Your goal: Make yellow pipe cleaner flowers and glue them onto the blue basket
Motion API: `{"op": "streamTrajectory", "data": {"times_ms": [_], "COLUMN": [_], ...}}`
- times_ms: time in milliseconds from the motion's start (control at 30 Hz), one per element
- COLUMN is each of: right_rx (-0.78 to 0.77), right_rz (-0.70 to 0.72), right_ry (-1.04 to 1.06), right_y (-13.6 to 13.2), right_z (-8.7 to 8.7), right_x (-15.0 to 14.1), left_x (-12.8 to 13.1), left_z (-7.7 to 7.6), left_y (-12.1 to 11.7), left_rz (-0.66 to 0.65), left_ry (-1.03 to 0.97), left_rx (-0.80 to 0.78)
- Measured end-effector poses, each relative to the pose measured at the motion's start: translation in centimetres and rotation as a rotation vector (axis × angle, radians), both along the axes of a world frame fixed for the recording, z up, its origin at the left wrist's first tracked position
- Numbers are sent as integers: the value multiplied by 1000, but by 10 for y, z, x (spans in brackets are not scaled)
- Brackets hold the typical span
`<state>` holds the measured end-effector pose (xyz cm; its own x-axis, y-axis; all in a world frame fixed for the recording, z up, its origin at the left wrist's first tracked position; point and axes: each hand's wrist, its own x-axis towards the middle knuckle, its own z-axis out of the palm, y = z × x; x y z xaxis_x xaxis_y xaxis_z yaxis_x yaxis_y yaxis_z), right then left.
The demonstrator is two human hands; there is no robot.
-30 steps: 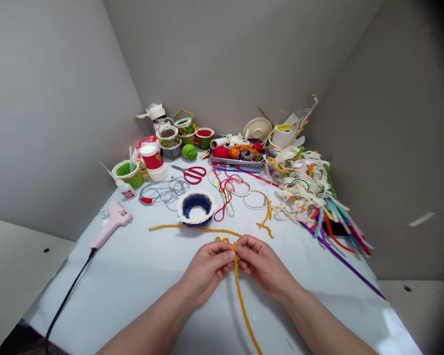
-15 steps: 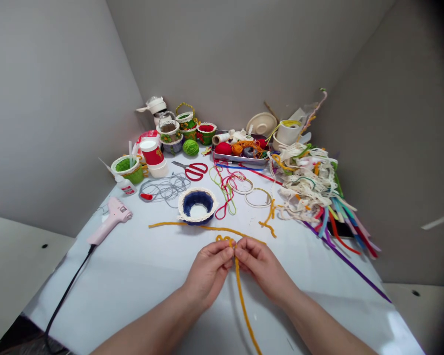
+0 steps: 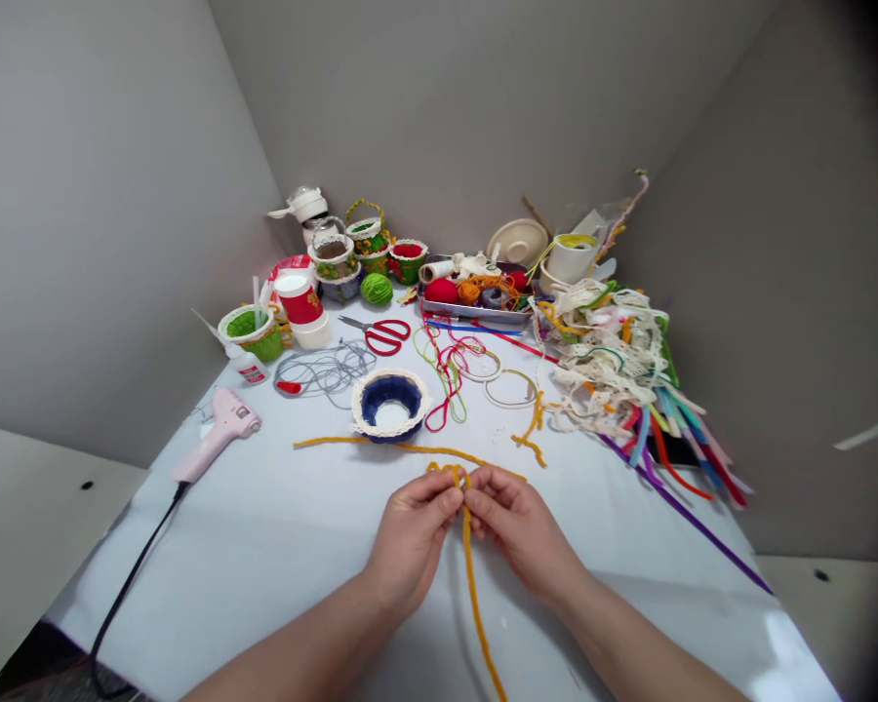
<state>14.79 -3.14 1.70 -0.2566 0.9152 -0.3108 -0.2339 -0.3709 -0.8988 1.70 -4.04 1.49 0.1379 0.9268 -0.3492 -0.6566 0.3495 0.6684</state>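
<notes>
Between my hands is a mustard-yellow pipe cleaner [image 3: 475,597], its upper end bent into small loops and its long tail hanging toward the table's near edge. My left hand [image 3: 416,531] pinches the looped part between thumb and forefinger. Just beside it, my right hand [image 3: 518,526] pinches the same pipe cleaner where the tail begins. Fingertips hide part of the bends. Beyond them a second yellow pipe cleaner [image 3: 439,450] lies across the table, passing by a dark blue basket [image 3: 389,429] with a white lace rim.
A pink glue gun [image 3: 219,434] lies on the left, near a glue bottle [image 3: 247,365]. Red-handled scissors [image 3: 384,336] rest behind the blue basket. At the back stands a metal tray [image 3: 483,314] of yarn; a lace pile [image 3: 604,361] and colourful pipe cleaners [image 3: 688,439] fill the right.
Another loop now shows between my fingertips, where my right hand bends the yellow pipe cleaner. My hands stay close together; the view has shifted slightly.
</notes>
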Motion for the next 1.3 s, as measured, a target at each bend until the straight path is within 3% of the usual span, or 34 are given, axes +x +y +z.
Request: {"op": "streamTrajectory", "data": {"times_ms": [767,1067,1300], "right_rx": [-10,-245,-287], "right_rz": [-53,-66,-47], "right_ry": [72,307,454], "right_y": [-1,2,2], "right_z": [2,-1,-3], "right_x": [-1,1,0], "left_x": [-4,-4,-5], "left_z": [1,3,3], "left_y": [-3,-2,-1], "left_rz": [-17,-38,-66], "left_ry": [47,59,74], "left_rx": [25,-100,-116]}}
